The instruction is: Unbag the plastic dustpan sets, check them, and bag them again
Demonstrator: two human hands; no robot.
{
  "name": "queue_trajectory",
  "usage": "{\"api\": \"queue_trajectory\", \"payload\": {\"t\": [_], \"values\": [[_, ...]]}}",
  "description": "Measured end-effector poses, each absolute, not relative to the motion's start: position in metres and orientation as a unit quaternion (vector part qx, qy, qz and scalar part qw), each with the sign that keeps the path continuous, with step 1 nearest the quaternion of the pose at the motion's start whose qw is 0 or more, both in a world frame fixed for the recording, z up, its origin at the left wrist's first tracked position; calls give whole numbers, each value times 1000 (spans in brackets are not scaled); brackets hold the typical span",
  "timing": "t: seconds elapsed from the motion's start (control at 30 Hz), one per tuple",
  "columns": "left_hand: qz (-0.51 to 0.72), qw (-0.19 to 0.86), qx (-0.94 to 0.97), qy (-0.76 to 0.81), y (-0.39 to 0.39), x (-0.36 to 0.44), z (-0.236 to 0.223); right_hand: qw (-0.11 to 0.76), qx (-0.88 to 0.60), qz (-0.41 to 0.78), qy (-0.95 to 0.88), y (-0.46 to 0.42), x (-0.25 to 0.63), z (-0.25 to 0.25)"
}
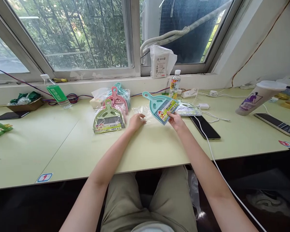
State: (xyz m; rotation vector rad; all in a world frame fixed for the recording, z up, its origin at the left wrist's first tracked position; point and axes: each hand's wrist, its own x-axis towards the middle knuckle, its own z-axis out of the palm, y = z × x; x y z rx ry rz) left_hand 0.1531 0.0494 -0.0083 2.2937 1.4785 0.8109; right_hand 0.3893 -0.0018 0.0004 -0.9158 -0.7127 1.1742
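My right hand (176, 121) grips a light blue mini dustpan-and-brush set (157, 104) by its lower right edge, the thumb on its yellow label card. The set is tilted above the table, its looped handle toward the upper left. To its left, my left hand (136, 121) rests near the tabletop with fingers apart and nothing visible in them. Just behind those fingers lies a crumpled clear plastic bag (145, 110); whether they touch it I cannot tell. Left of that hand sit a wrapped green dustpan set (108, 117), a pink one (117, 100) and blue ones (124, 93) behind.
A white-wrapped set (187, 110) and a black phone (205, 127) lie at right, with a white cable (209, 141) crossing the table edge. Bottles (56, 91) (175, 84), a tall cup (259, 98) and another phone (277, 124) stand or lie around the table.
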Motion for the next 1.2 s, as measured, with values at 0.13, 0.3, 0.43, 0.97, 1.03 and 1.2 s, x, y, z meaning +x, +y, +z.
{"api": "queue_trajectory", "payload": {"t": [0.13,0.3,0.43,0.97,1.03,1.2], "values": [[277,126,797,522,49,147,-5,660,-425,539,-305,-3,390,1],[251,71,805,533,44,147,-3,633,-473,529,-309,-3,397,2],[272,58,782,558,43,145,1,616,-486,529,-324,-5,398,5],[443,78,695,561,46,133,6,609,-520,473,-368,-14,407,15],[436,58,702,560,44,136,5,648,-510,437,-359,-10,400,10],[422,14,719,552,38,144,5,647,-478,461,-375,-7,377,0]]}}
